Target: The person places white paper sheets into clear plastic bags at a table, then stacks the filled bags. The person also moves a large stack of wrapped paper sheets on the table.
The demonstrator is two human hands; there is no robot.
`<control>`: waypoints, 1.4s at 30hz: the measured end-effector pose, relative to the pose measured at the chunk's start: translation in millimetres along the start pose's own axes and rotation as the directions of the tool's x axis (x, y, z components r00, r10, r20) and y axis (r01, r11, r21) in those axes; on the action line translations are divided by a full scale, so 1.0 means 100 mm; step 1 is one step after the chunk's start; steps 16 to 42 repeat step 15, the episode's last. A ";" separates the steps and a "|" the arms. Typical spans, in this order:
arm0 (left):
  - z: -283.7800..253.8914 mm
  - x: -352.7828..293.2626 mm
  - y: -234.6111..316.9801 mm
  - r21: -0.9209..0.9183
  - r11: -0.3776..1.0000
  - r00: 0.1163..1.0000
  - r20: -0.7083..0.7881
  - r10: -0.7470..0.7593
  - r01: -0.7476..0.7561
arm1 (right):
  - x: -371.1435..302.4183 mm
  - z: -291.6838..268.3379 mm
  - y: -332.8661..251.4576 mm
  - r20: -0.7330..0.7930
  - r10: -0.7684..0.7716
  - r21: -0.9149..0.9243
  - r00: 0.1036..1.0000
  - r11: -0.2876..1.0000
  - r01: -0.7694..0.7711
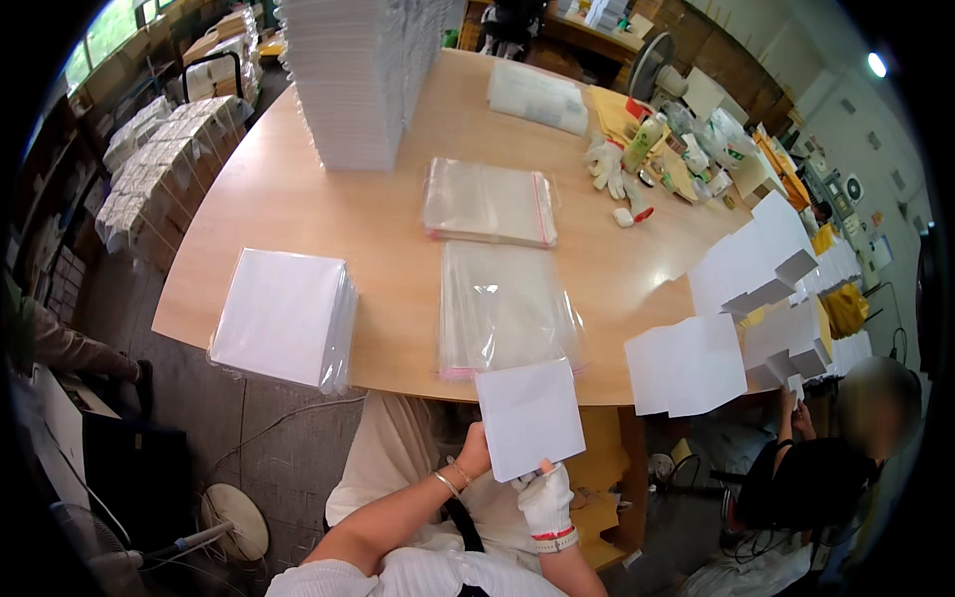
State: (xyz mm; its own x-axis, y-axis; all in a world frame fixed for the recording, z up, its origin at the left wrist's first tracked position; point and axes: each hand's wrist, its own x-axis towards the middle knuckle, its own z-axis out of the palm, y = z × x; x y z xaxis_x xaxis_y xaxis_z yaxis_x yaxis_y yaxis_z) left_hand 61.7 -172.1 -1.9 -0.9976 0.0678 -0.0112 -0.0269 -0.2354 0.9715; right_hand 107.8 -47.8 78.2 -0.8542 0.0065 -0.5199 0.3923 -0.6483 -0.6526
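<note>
A white square sheet or thin stack of paper (530, 416) is held up between both hands, over my lap at the table's front edge. My left hand (476, 450), bare with bracelets on its wrist, grips the lower left edge; its fingers are partly hidden behind the paper. My right hand (545, 496), in a white glove that leaves fingertips bare, pinches the bottom edge with the thumb in front. Just beyond the paper lies a pile of clear plastic bags (507, 313), and farther back a second bag pile (485, 204).
Plastic-wrapped white squares (282, 313) are stacked at the table's left edge. Behind them rises a tall white stack (348, 99). White paper piles (686, 368) stand at the right, near a seated co-worker (821, 463). Gloves (605, 164) and a bottle (645, 141) lie far right.
</note>
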 end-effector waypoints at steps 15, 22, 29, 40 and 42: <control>-0.16 -0.19 0.20 -0.576 0.731 0.907 0.044 -0.419 0.366 | 0.01 -0.05 0.15 0.004 -0.183 -0.128 0.983 0.975 0.182; -0.16 -0.19 0.20 -0.576 0.731 0.907 0.044 -0.419 0.366 | 0.01 -0.05 0.15 0.004 -0.183 -0.128 0.983 0.975 0.182; -0.16 -0.19 0.20 -0.576 0.731 0.907 0.044 -0.419 0.366 | 0.01 -0.05 0.15 0.004 -0.183 -0.128 0.983 0.975 0.182; -0.16 -0.19 0.20 -0.576 0.731 0.907 0.044 -0.419 0.366 | 0.01 -0.05 0.15 0.004 -0.183 -0.128 0.983 0.975 0.182; -0.16 -0.19 0.20 -0.576 0.731 0.907 0.044 -0.419 0.366 | 0.01 -0.05 0.15 0.004 -0.183 -0.128 0.983 0.975 0.182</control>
